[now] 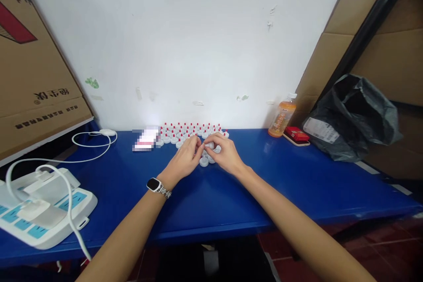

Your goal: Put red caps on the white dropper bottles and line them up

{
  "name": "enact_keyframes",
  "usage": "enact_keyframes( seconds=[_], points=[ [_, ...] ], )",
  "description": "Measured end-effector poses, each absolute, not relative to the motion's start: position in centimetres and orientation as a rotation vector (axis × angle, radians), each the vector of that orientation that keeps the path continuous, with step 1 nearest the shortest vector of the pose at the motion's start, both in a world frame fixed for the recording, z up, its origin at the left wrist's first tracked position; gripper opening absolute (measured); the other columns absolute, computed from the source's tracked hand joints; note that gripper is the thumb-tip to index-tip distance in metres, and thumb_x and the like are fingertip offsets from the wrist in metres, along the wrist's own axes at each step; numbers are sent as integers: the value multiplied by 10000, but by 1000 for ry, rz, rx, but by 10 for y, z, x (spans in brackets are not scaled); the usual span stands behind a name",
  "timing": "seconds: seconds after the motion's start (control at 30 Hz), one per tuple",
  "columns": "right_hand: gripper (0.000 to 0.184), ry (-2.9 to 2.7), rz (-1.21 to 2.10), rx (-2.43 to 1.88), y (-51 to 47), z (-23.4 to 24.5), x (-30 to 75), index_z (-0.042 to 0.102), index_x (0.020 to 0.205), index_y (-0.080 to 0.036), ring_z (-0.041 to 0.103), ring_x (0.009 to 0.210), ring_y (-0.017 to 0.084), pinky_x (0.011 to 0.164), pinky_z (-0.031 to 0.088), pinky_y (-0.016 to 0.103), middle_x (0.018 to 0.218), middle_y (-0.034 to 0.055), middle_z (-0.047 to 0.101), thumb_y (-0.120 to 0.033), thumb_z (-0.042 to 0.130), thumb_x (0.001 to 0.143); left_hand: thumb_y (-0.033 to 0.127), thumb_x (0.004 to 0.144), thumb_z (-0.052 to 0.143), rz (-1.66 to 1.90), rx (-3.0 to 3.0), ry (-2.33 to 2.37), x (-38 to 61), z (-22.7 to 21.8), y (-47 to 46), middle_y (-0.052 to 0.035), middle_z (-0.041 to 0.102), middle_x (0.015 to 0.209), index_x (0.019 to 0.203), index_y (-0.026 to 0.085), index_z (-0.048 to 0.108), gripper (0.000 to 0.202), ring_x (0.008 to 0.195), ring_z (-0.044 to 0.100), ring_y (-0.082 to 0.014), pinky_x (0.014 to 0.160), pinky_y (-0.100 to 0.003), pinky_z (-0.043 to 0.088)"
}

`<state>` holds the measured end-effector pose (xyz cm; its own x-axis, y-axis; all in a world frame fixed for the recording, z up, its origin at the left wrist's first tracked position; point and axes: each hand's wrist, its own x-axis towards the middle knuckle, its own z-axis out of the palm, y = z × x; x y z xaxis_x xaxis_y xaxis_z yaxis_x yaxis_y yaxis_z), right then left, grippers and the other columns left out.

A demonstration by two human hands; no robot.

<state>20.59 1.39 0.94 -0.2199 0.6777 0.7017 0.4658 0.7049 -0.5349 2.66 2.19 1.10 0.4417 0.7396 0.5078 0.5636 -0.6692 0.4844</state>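
My left hand (187,156) and my right hand (224,153) meet over the blue table (297,185), fingertips pinched together on a small white cap (209,145). Several loose white caps (204,161) lie just under the hands. Behind them, against the wall, stand rows of white caps with red tips (191,130). A watch (157,186) sits on my left wrist.
A white device with blue pads and a cable (42,207) lies at the left front. A blurred flat object (145,139) is left of the caps. An orange bottle (282,119), a red box (296,134) and a black bag (350,119) stand right. Cardboard leans on both sides.
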Motion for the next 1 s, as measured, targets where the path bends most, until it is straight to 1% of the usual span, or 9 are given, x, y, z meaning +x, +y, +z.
enact_keyframes(
  seconds=[0.17,0.33,0.47,0.6,0.67,0.73,0.8,0.87,1.0],
  points=[
    [176,-1804,258,-877,7,8,203,650,1007,-221,632,919,183,839,520,325,1002,42,669,-169,588,850,357,1049,231,987,2542,1110,27,16,16,-52,547,950,977,223,470,284,916,548,-208,839,-362,457],
    [148,-1817,187,-863,1,8,202,609,994,-221,623,878,182,816,524,323,957,42,650,-171,569,861,305,1042,233,1003,2624,1070,30,22,10,-54,540,948,944,224,479,276,902,539,-207,842,-356,450],
    [145,-1849,88,-838,-3,11,199,595,1008,-226,617,894,188,827,526,330,949,49,631,-168,552,882,309,1034,273,1119,2534,1073,36,21,10,-28,535,843,838,218,460,286,787,524,-180,741,-315,421],
    [130,-1813,-30,-863,1,13,206,616,952,-228,621,956,199,868,520,342,1003,69,616,-153,530,891,420,1031,294,1307,2179,1162,34,19,18,30,432,625,709,214,389,394,587,431,-137,585,-282,338],
    [129,-1731,-58,-938,6,13,214,629,918,-224,622,932,200,857,517,343,1000,70,614,-150,530,880,469,1026,276,1405,2000,1251,27,20,24,34,395,598,682,219,355,433,557,401,-135,551,-281,317],
    [124,-1659,-39,-995,11,12,220,639,912,-218,619,867,192,827,514,337,975,60,628,-157,541,865,457,1027,286,1382,2065,1289,19,19,31,25,435,631,708,216,391,413,599,437,-145,591,-284,347],
    [109,-1623,19,-1031,15,11,221,649,913,-212,612,799,183,790,512,329,935,46,656,-185,564,850,415,1013,370,1291,2289,1294,13,16,38,-8,548,770,781,210,480,328,759,518,-175,733,-310,406],
    [104,-1589,112,-1078,18,9,219,662,908,-211,616,770,183,774,511,326,892,33,687,-227,589,837,396,992,435,1169,2454,1338,11,11,42,-37,615,931,883,215,570,251,915,542,-214,855,-364,411],
    [127,-1532,220,-1126,19,8,223,692,860,-206,627,818,188,786,504,321,914,40,700,-292,611,815,420,984,456,1006,2541,1424,13,3,44,-59,628,1102,1116,272,653,280,1054,532,-265,923,-437,405]
  ],
)
